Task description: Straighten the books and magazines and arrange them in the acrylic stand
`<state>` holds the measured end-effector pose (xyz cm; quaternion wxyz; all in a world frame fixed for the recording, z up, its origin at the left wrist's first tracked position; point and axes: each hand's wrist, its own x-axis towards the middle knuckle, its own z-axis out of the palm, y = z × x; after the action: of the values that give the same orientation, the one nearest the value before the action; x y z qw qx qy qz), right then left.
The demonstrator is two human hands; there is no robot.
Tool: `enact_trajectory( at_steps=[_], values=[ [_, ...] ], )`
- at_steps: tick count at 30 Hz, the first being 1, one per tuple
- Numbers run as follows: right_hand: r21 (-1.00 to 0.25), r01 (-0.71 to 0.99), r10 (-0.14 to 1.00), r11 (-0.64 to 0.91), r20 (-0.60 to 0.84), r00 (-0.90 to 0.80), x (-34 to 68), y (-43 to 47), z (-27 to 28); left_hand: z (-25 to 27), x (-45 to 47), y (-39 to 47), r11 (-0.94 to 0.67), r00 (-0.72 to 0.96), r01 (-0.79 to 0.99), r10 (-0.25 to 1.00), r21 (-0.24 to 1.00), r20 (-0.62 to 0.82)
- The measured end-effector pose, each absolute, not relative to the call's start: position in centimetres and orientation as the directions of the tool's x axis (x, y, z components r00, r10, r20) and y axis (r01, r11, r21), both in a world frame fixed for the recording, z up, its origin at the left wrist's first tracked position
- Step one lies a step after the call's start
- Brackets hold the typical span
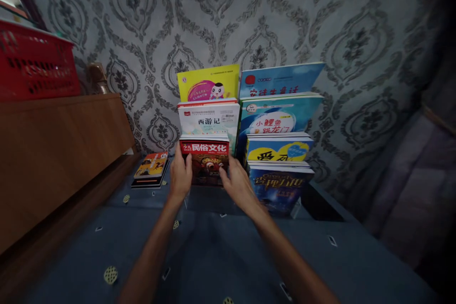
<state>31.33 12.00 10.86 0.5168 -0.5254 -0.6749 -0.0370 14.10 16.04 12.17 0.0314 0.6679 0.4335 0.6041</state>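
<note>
Between my two hands stands a red-titled book [210,164] with a dark picture on its cover, upright at the front of the left row. My left hand [181,173] grips its left edge, thumb on the cover. On the right edge, my right hand [237,180] holds it the same way. Close behind it rise a white book [210,118] and a yellow book [210,83]. To the right, a second row has a dark blue book [280,190] in front, then a yellow-and-blue book [278,149], a teal book [281,116] and a blue book [281,78].
A small pile of books with an orange cover [152,165] lies flat to the left. Beyond it stands a wooden cabinet [64,152] bearing a red basket [37,64]. Patterned wallpaper [156,52] backs the blue cloth surface [199,256]. A pale curtain [399,175] hangs at right.
</note>
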Motion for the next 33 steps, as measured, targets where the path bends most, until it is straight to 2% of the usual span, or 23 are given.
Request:
enact_trajectory(
  at_steps=[9,19,33],
  values=[
    [-0.526,0.731,0.654,0.435,0.743,0.146,31.1,12.4,10.4,12.4,13.8,15.9,-0.62,-0.079,0.525,0.646,0.583,0.759],
    [-0.516,0.729,0.661,0.449,0.741,0.118,31.3,12.2,10.2,12.1,13.8,15.6,-0.616,-0.065,0.499,0.675,0.61,0.735],
    [-0.565,0.696,0.732,0.443,0.676,0.082,31.3,11.2,9.4,6.7,12.8,16.0,-0.596,-0.003,0.51,0.72,0.62,0.694]
  ],
)
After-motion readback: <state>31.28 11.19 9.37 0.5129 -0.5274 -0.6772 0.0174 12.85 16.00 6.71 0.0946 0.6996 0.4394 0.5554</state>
